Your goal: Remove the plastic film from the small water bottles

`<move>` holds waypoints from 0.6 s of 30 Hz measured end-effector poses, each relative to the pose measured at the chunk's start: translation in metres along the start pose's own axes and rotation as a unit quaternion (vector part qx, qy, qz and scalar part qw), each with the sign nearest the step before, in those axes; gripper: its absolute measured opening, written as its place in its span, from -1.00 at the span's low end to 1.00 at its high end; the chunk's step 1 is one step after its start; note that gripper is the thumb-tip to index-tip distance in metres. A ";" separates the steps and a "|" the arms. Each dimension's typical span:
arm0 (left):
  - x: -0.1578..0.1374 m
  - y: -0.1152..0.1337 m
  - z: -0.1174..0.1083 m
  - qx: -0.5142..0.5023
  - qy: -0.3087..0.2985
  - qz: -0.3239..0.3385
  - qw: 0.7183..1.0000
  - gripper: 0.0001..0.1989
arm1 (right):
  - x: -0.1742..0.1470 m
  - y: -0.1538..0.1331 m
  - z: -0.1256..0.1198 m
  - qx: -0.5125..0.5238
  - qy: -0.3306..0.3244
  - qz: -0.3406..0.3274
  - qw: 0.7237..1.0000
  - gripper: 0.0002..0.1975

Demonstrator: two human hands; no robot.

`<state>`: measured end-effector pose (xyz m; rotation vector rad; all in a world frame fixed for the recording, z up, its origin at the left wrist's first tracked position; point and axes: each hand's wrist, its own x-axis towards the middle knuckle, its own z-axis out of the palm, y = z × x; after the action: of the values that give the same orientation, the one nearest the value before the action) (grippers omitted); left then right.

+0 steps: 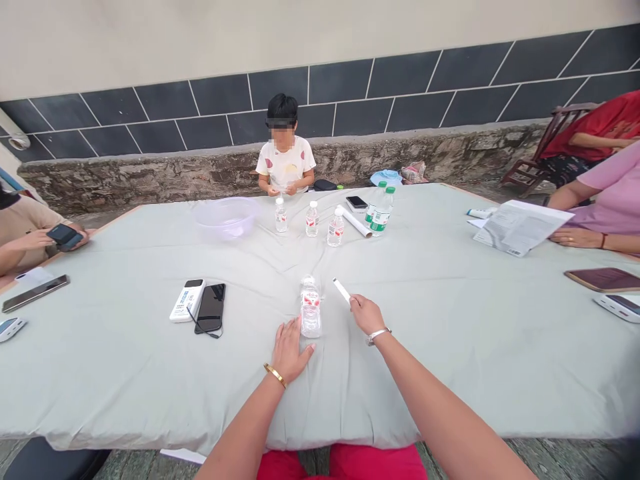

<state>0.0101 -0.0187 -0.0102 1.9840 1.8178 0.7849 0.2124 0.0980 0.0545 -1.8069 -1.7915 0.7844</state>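
A clear plastic bottle point(311, 308) with a red and white label is in front of me, its neck pointing away; it appears to lie on the cloth. Beside its lower left, my left hand point(290, 350) rests flat on the table with fingers stretched, the fingertips at or very near the bottle. To the bottle's right, my right hand point(367, 313) is closed around one end of a white pen-like stick point(342, 291). The stick's free end points forward and left, apart from the bottle. My fingers hide its near end.
Farther back stand several small bottles point(312, 220), two green-capped bottles point(383, 212), a paper roll point(356, 223) and a clear purple basin point(227, 217). A phone point(210, 308) and power bank point(187, 300) lie left. Other people sit around the cloth-covered table point(125, 373).
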 end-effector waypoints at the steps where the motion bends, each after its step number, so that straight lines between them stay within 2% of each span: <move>1: 0.000 0.000 0.000 -0.001 0.003 -0.001 1.000 -0.31 | 0.004 -0.015 0.003 0.042 -0.020 0.014 0.999 -0.66; 4: 0.000 -0.001 0.000 -0.004 0.010 0.003 1.000 -0.32 | 0.014 -0.048 0.012 0.096 -0.052 0.041 0.993 -0.61; 7: 0.001 -0.002 0.000 -0.004 0.012 0.007 1.000 -0.32 | 0.009 -0.056 0.014 0.099 -0.075 0.039 0.991 -0.60; 10: 0.001 -0.001 0.001 -0.005 0.014 0.006 1.000 -0.32 | -0.016 -0.040 0.011 0.091 -0.095 0.020 0.991 -0.63; 14: 0.000 0.000 -0.001 -0.011 0.016 0.007 1.000 -0.32 | -0.071 -0.007 -0.002 0.056 -0.132 -0.071 0.987 -0.62; 16: 0.000 0.001 -0.002 -0.015 0.016 0.008 1.000 -0.32 | -0.095 0.004 -0.012 0.045 -0.179 -0.103 0.977 -0.62; 18: -0.001 0.000 -0.003 -0.020 0.016 0.009 1.000 -0.35 | -0.107 0.010 -0.023 0.042 -0.261 -0.123 0.956 -0.64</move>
<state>0.0083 -0.0199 -0.0082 1.9763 1.7899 0.8567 0.2374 -0.0081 0.0716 -1.3594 -2.2105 1.2986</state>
